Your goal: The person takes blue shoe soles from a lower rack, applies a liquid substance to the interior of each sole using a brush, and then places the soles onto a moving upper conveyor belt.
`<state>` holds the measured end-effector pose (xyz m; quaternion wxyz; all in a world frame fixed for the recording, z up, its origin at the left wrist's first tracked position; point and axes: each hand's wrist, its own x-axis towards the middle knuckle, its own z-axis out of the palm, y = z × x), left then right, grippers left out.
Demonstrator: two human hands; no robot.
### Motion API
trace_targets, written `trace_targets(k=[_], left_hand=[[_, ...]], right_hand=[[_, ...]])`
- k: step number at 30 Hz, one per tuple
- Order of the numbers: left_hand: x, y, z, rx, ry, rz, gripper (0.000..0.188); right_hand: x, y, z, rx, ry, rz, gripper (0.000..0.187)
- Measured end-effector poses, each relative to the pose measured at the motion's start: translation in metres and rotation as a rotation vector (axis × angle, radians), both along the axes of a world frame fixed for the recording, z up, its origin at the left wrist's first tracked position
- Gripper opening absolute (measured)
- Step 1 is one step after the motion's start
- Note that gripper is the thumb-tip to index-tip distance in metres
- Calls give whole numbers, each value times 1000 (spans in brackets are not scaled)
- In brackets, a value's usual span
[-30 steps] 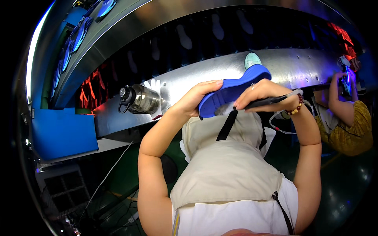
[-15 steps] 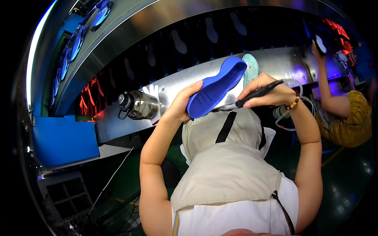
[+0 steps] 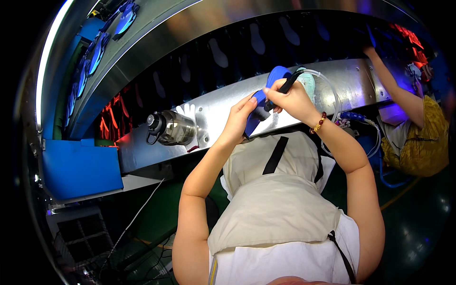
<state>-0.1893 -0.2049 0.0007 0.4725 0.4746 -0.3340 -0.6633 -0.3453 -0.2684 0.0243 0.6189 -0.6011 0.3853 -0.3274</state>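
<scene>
My left hand [image 3: 240,118] grips a blue shoe sole [image 3: 278,73] by its near side, thumb on top. The sole is tilted up on its edge above the metal ledge, so its inner face is mostly turned from sight. My right hand [image 3: 295,100] is closed around a black-handled brush [image 3: 289,81], pen-like, with a clear hose [image 3: 327,81] running from its rear end. The brush's front end points down at the sole's edge, close to my left thumb; whether the tip touches is hidden. Behind my right hand, a pale green sole-shaped piece [image 3: 308,85] lies on the ledge.
A dark-lidded clear bottle [image 3: 176,128] stands left on the metal ledge [image 3: 211,102], beside a white glove [image 3: 188,111]. Beyond runs a dark conveyor with sole-shaped pieces [image 3: 218,53]. A blue box [image 3: 81,166] is at left. At right a co-worker in yellow [image 3: 422,137] reaches toward the conveyor.
The sole has been turned from showing its broad inner face to standing edge-on. My right hand with the brush has moved left and up over it. The co-worker's arm has reached farther into the conveyor.
</scene>
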Motion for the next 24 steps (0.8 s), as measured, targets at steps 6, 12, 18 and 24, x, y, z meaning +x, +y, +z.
trace_targets(k=[6, 12, 18, 24], left_hand=[[-3, 1, 5, 37, -22, 62, 39], [-2, -3, -1, 75, 107, 109, 43], [-3, -5, -1, 60, 107, 117, 43], [-1, -7, -11, 91, 180, 153, 45]], right_hand=[[-11, -19, -26, 70, -40, -128, 25], [-19, -24, -38, 152, -220, -310, 28], [-22, -31, -59, 148, -337, -486, 29], [-16, -22, -63, -16, -260, -531, 17]])
